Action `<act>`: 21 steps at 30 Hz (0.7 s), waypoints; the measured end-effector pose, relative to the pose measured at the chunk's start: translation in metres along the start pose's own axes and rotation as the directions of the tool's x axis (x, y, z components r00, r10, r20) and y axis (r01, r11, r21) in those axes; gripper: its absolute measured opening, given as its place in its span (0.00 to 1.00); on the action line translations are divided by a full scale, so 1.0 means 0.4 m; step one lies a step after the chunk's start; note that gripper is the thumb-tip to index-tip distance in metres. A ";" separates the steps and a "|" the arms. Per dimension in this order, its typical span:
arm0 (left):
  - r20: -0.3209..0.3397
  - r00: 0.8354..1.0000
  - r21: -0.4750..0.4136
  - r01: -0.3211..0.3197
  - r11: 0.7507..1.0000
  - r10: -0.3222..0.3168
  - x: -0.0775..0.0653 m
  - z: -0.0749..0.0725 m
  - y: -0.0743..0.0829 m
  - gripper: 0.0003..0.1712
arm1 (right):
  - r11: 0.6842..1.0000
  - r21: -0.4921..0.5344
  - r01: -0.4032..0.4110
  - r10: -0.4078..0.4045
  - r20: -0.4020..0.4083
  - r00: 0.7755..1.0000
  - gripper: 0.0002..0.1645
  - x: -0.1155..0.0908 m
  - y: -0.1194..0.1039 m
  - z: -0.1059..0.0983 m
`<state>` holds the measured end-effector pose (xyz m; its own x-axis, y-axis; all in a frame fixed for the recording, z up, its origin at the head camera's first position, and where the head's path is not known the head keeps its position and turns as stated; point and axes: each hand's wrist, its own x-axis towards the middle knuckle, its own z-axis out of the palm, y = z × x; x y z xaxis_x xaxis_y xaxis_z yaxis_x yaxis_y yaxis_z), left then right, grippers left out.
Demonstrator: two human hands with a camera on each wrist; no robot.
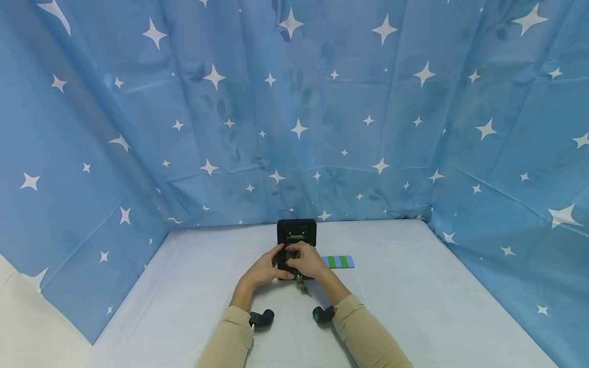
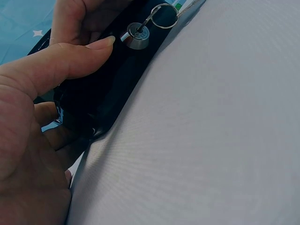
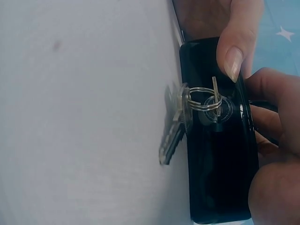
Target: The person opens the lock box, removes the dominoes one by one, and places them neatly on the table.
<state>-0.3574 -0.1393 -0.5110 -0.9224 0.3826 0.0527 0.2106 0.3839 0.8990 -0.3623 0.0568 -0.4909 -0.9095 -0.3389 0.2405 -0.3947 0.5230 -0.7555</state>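
A small black lock box [image 1: 296,226] stands at the back of the table with its lid raised. My left hand [image 1: 264,268] grips its left side, thumb along the front wall and fingers around the side. Over the right part of the open box, my right hand [image 1: 307,260] has its fingers bent down inside; whether they pinch anything is hidden. One key sits in the silver lock [image 2: 137,36] on the front wall. From its ring [image 3: 205,99] a second key [image 3: 172,143] hangs down by the table surface.
Right of the box lies a flat blue and green striped piece [image 1: 338,261]. A white cloth covers the table [image 1: 414,306]. Blue curtains [image 1: 294,102] with white stars enclose the back and sides.
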 end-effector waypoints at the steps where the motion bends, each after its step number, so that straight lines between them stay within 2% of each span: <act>1: -0.001 1.000 0.001 0.000 1.000 0.000 0.000 0.000 0.000 0.65 | 1.000 -0.008 0.003 -0.003 0.002 1.000 0.24 0.000 0.000 -0.001; 13: -0.009 1.000 0.004 0.004 1.000 -0.004 0.000 0.002 -0.001 0.65 | 0.999 -0.030 0.025 -0.024 0.026 0.999 0.23 -0.003 0.001 -0.008; 21: 0.003 1.000 -0.009 0.002 1.000 -0.002 0.001 0.001 -0.004 0.66 | 0.999 -0.022 0.047 -0.047 0.016 0.999 0.25 -0.006 0.006 -0.010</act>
<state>-0.3581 -0.1392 -0.5125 -0.9218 0.3844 0.0494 0.2057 0.3771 0.9030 -0.3615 0.0622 -0.4909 -0.8880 -0.3752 0.2660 -0.4397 0.5232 -0.7300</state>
